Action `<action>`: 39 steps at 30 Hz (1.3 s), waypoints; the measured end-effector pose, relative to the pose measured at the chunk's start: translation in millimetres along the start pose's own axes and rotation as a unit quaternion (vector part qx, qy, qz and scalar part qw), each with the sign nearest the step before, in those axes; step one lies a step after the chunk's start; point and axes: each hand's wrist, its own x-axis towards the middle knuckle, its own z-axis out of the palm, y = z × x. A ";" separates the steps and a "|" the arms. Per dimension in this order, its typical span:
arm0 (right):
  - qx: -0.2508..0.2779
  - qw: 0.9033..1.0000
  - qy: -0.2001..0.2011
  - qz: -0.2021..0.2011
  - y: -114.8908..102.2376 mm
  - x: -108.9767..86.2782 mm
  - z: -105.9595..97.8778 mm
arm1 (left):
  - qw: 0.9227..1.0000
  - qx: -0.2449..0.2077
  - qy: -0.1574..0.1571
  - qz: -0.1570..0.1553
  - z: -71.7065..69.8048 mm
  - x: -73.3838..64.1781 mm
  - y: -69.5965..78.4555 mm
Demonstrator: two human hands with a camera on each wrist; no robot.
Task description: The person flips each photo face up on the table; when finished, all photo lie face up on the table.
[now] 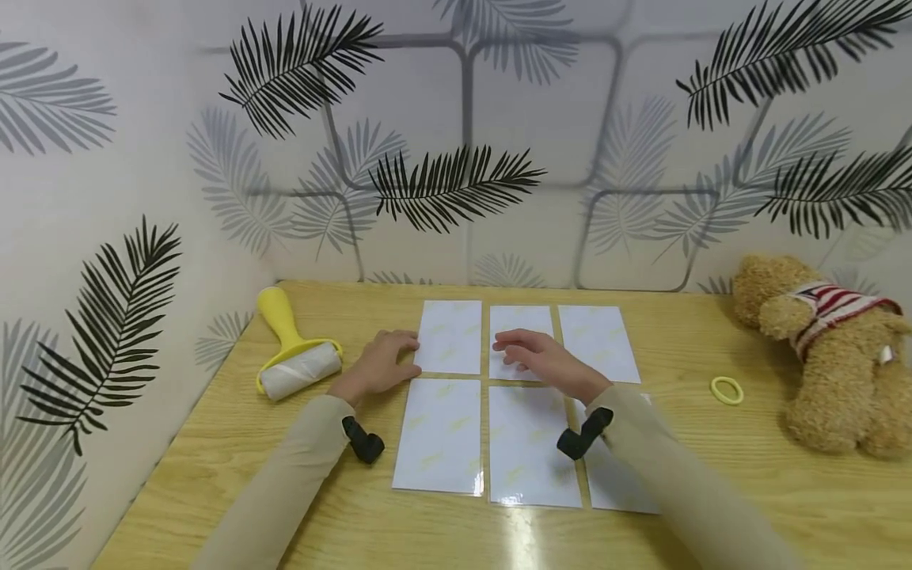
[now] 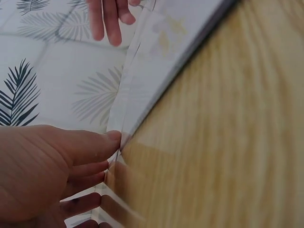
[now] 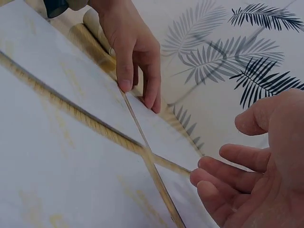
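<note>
Glossy white laminated cards with faint yellow marks lie face up in two rows of three. My left hand is at the left edge of the back-left card. In the left wrist view its thumb touches the card's corner, and its fingers line up along the edge. My right hand hovers over the back-middle card with loosely bent fingers and nothing held. Its forearm covers part of the front-right card. The front-left card and front-middle card lie nearer me.
A yellow-handled lint roller lies left of my left hand. To the right are a yellow ring and a brown teddy bear in a striped top. Behind the wooden table rises a leaf-patterned wall.
</note>
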 end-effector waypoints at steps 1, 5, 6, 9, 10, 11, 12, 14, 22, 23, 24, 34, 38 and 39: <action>0.009 1.000 -0.003 0.001 -2.0 3.7 3.1 | 1.000 -0.005 0.001 -0.001 0.4 0.0 -0.9; 0.053 0.998 0.003 0.024 -8.7 17.8 11.1 | 1.000 -0.019 0.005 0.002 1.3 -0.6 -3.4; 0.063 0.997 0.008 0.034 -9.7 21.0 12.0 | 1.000 -0.023 0.007 0.002 1.4 -1.0 -3.7; 0.095 0.993 0.019 0.066 -11.3 29.4 13.8 | 0.999 -0.034 0.010 0.000 1.7 -2.2 -4.5; 0.105 0.991 0.020 0.077 -11.5 31.8 14.4 | 0.999 -0.036 0.011 -0.001 1.7 -2.9 -5.0; 0.114 0.990 0.019 0.086 -11.5 34.0 15.0 | 0.999 -0.038 0.012 -0.003 1.7 -3.8 -5.8; 0.128 0.987 0.018 0.094 -11.6 36.1 15.4 | 0.999 -0.041 0.013 -0.005 1.7 -4.4 -6.3; 0.157 0.982 0.017 0.106 -12.6 38.7 15.9 | 0.999 -0.045 0.015 -0.007 1.6 -5.8 -7.3; 0.244 0.961 0.048 0.121 -14.7 45.7 17.0 | 0.998 -0.055 0.028 0.010 3.1 -5.8 -8.1; 0.241 0.962 0.051 0.119 -14.6 47.0 17.9 | 0.998 -0.054 0.029 0.011 3.8 -5.8 -8.5; 0.234 0.964 0.051 0.115 -15.0 47.7 19.4 | 0.998 -0.054 0.030 0.011 4.3 -6.2 -9.0; 0.120 0.990 0.059 0.054 -17.1 59.6 34.0 | 0.998 -0.059 0.032 -0.001 6.0 -10.3 -4.5; 0.033 0.994 0.087 0.053 -17.9 66.3 42.4 | 0.998 -0.050 0.033 -0.003 7.4 -6.2 -3.6; 0.019 0.994 0.089 0.053 -18.7 67.2 44.4 | 0.998 -0.051 0.034 -0.003 7.7 -5.3 -4.2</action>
